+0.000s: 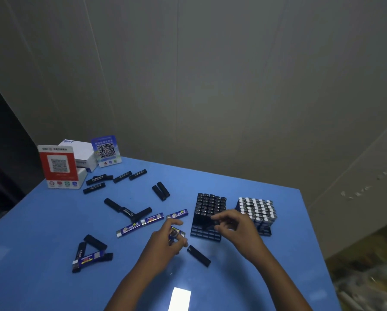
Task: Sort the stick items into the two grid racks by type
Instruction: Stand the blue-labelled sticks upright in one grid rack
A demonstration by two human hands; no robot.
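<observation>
1. Head view: both forearms reach forward from the bottom edge over the blue worktop (266, 221), the hands near each other at the front of two racks.
2. The left hand (165, 242) is palm-down, wrist bent slightly, its grip closed around a blue stick (176, 233); the thumb and forefinger arch over the stick's top end.
3. The right hand (237, 227) is raised a little higher, fingers curled toward the left, its grip pinching a black stick (212, 225) at the front rows of the black rack (207, 234). Whether that stick is seated in a cell I cannot tell.
4. The black rack is just ahead of the right grip, its rear rows filled with black sticks, front cells open. The second rack (263, 231), filled with white-capped sticks, is behind and right of that grip, partly hidden by the hand.
5. Another loose black stick (198, 255) lies flat between the two wrists, just near-side of the left grip.
6. Left of the left grip, three blue sticks (152, 219) lie in a rough line, more black sticks scattered beyond them.
7. Far left of both grips stand a red card (59, 167) and a blue QR card (106, 151) by white boxes (82, 153).
</observation>
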